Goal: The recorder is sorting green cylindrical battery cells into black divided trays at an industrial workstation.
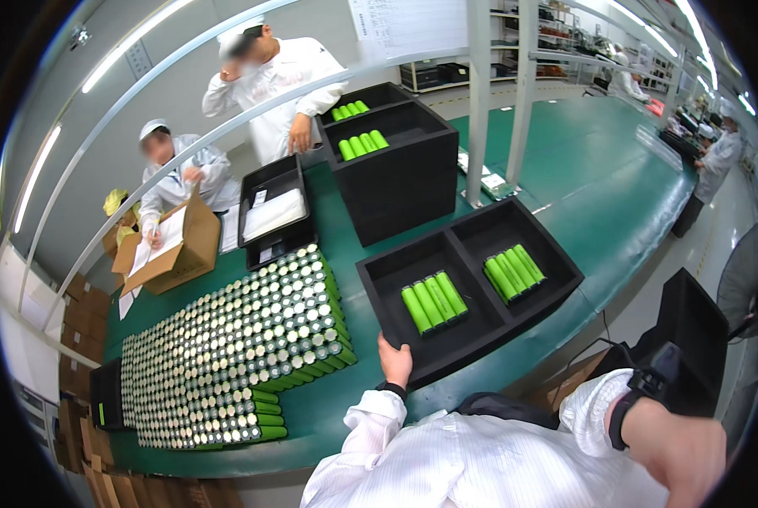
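Note:
A black two-compartment tray (472, 242) sits on the green table in front of me. Each compartment holds a block of bright green cylindrical battery cells: one block (434, 303) on the left, another (514, 273) on the right. My left hand (395, 362) grips the tray's near left corner, thumb over the rim, other fingers mostly out of sight. Off to the lower right, my right hand (679, 444) is away from the tray beside my body, with its fingers turned away and hidden. To the left stands a large array of upright green cells (239, 351), their pale round ends facing up.
Behind the tray rises a stack of black trays (396, 190) with more green cells on top. Two co-workers stand across the table near a cardboard box (180, 254) and a black bin (277, 212). Metal posts (478, 102) rise from the table. A black box (692, 330) stands right.

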A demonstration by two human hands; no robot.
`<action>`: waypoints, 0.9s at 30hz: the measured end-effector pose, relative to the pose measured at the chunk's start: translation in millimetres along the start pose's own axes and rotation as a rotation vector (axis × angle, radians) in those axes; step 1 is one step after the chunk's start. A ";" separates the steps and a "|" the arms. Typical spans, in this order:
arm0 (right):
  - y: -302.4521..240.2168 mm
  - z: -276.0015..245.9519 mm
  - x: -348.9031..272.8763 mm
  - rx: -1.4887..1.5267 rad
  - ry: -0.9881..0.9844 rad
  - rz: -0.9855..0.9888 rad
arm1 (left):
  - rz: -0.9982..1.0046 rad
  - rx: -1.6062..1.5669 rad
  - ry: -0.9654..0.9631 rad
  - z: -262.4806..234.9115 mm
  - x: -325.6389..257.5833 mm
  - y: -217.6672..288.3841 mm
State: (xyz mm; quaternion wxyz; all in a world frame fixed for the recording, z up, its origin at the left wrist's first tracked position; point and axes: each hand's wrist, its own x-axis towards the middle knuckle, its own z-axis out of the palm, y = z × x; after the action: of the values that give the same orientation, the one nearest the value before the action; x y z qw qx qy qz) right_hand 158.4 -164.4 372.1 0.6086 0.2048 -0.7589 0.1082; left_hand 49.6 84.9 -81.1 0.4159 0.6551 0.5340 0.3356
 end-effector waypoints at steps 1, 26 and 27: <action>-2.5 -5.3 -9.0 0.106 0.064 0.134 | -0.014 -0.004 -0.007 -0.5 -1.1 1.4; -65.8 -98.1 -474.6 -1.269 1.822 1.668 | -0.273 -0.468 -0.302 -16.0 35.0 0.2; -66.8 -92.5 -479.4 -1.224 1.793 1.584 | -0.264 -0.467 -0.328 -20.7 34.5 -4.2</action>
State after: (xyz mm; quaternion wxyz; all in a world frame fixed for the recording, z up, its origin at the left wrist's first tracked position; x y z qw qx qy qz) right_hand 353.4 -99.9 -75.8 0.6592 -0.7300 0.0591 0.1703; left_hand 36.5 122.8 -76.2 0.6759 0.5122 0.4487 0.2819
